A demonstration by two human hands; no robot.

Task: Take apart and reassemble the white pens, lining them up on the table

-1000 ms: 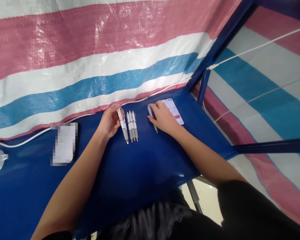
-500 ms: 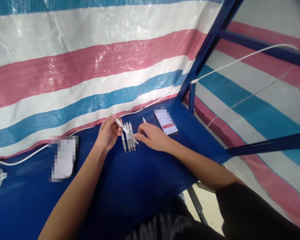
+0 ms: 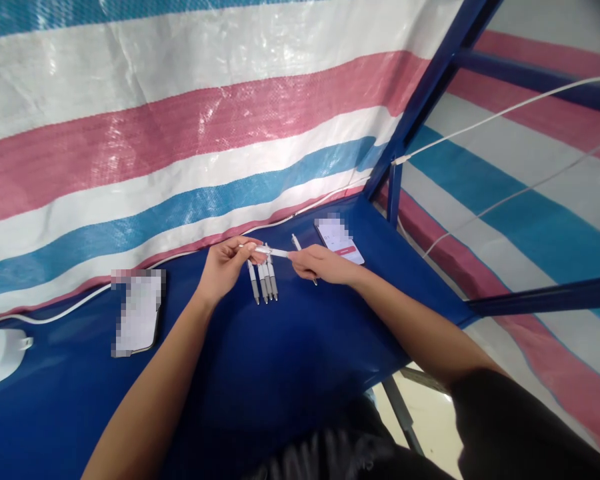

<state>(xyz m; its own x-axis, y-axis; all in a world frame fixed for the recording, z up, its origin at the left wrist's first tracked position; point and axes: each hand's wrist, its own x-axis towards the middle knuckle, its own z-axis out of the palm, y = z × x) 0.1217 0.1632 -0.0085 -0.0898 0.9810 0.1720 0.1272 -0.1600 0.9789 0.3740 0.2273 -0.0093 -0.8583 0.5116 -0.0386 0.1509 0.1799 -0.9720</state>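
Observation:
My left hand (image 3: pixel 230 263) pinches one end of a white pen (image 3: pixel 276 252), which lies level above the table. The other end of that pen is in the closed fingers of my right hand (image 3: pixel 317 263). Below and between the hands, several white pens with grey grips (image 3: pixel 265 283) rest side by side on the blue table (image 3: pixel 280 373). Another pen (image 3: pixel 295 243) lies under my right hand, its white top showing beyond the fingers and its tip below them.
A phone (image 3: pixel 343 243) lies at the back right and a second, blurred one (image 3: pixel 139 313) at the left. A white device (image 3: pixel 3 357) sits at the far left edge. A white cable (image 3: pixel 70 311) runs along the striped sheet (image 3: pixel 205 120); blue frame bars (image 3: pixel 545 293) stand at the right.
My right hand has closed on the end of the pen that my left hand holds. That pen has turned nearly level. The camera view has shifted slightly.

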